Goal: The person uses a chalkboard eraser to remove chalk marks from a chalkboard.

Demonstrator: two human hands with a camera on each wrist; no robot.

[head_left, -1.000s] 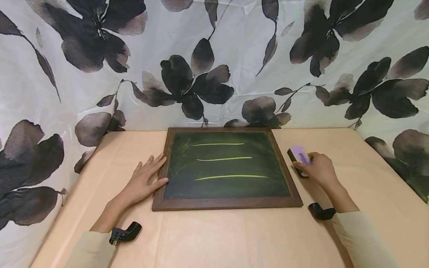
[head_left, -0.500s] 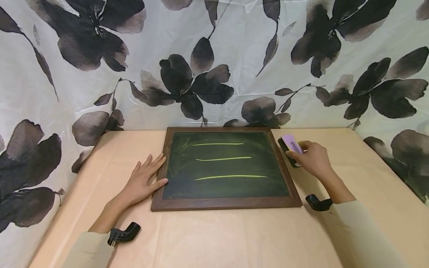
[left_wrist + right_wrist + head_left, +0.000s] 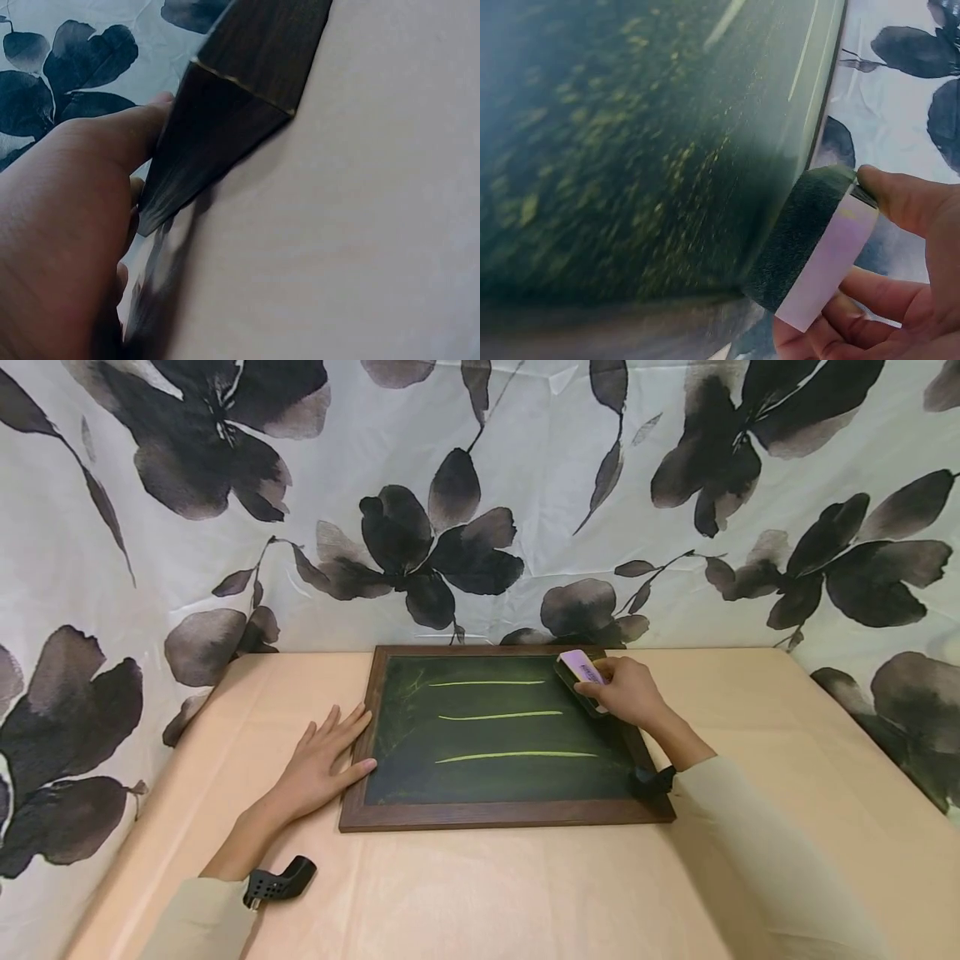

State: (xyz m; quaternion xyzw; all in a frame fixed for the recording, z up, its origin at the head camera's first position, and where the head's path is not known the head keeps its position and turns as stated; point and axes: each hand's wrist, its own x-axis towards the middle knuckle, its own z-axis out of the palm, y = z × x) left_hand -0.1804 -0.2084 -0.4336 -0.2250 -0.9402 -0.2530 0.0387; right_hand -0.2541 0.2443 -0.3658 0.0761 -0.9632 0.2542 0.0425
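A framed chalkboard (image 3: pixel 495 781) lies on the table, its dark surface marked with three yellow chalk lines (image 3: pixel 500 716). My right hand (image 3: pixel 628 691) pinches a chalkboard eraser (image 3: pixel 582 667) with a purple top and dark felt, over the board's upper right part. In the right wrist view the eraser (image 3: pixel 829 259) is tilted, thumb at one end and fingers at the other, its felt facing the board. Fingers spread, my left hand (image 3: pixel 318 768) rests against the board's left frame. The left wrist view shows the thumb (image 3: pixel 139 135) along the dark wooden frame (image 3: pixel 217 127).
The light wooden table (image 3: pixel 480 893) extends in front of the board and to both sides. Behind it hangs a white cloth (image 3: pixel 570 485) with dark flowers. Each wrist wears a black camera mount, such as the left mount (image 3: pixel 279 882). Yellow chalk smudges speckle the board.
My right hand has carried the eraser up and left, from the table beside the board to over its upper right part. The left hand and the chalk lines stay as they were.
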